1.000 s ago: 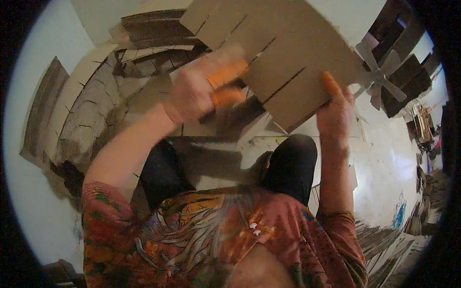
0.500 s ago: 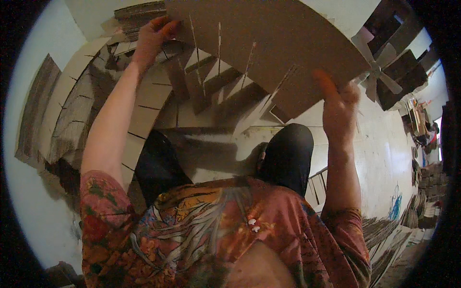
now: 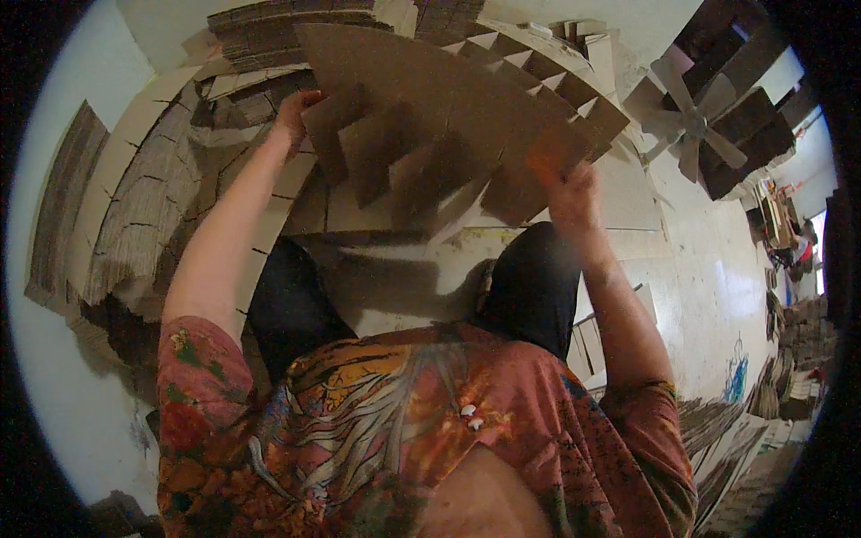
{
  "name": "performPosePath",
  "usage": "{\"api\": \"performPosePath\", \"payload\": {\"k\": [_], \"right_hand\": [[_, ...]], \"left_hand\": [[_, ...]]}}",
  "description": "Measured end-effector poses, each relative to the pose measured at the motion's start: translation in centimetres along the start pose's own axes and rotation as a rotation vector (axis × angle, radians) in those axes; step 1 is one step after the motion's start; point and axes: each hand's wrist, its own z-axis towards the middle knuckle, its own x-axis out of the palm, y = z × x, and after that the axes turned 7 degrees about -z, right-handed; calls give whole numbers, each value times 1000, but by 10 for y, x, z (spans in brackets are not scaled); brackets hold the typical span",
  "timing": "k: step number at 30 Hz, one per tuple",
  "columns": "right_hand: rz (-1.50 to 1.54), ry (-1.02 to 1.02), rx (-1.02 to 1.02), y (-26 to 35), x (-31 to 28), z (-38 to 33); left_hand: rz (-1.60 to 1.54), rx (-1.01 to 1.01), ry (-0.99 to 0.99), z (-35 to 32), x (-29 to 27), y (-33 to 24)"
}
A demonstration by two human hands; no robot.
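Observation:
In front of me, a brown cardboard divider (image 3: 421, 90) is held up in both hands, its broad face tilted toward me. Interlocked crosswise strips form cells along its far right edge, and several flaps hang below in shadow. My left hand (image 3: 294, 118) is closed on the divider's left end, thumb and fingers pinching the cardboard. At the lower right, my right hand (image 3: 569, 175) grips the divider near its corner; motion smears its fingers, which partly merge with the cardboard.
Slotted cardboard strips (image 3: 148, 197) lie stacked on the left. More cardboard piles (image 3: 287, 31) stand along the back wall. A fan (image 3: 695, 125) is at the right, with dark bundled stacks (image 3: 762, 134) behind it. Further cardboard sheets (image 3: 726, 448) lie at the lower right.
The divider has come nearer and tilted, so cells on its far side now show. My left hand has moved down toward me; my right hand has shifted left and slightly nearer.

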Motion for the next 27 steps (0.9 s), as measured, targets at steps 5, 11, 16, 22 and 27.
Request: {"api": "performPosePath", "payload": {"k": [5, 11, 16, 22, 27], "right_hand": [[377, -6, 91, -28, 15, -31], [69, -21, -38, 15, -23, -22], [-422, 293, -124, 36, -41, -7], [-360, 356, -189, 23, -38, -19], [-435, 357, -300, 6, -20, -25]], "left_hand": [[-142, 35, 27, -13, 8, 9], [-204, -43, -212, -45, 14, 8], [235, 217, -251, -81, 29, 38], [113, 549, -30, -70, 36, 43], [145, 240, -27, -65, 48, 39]]}}
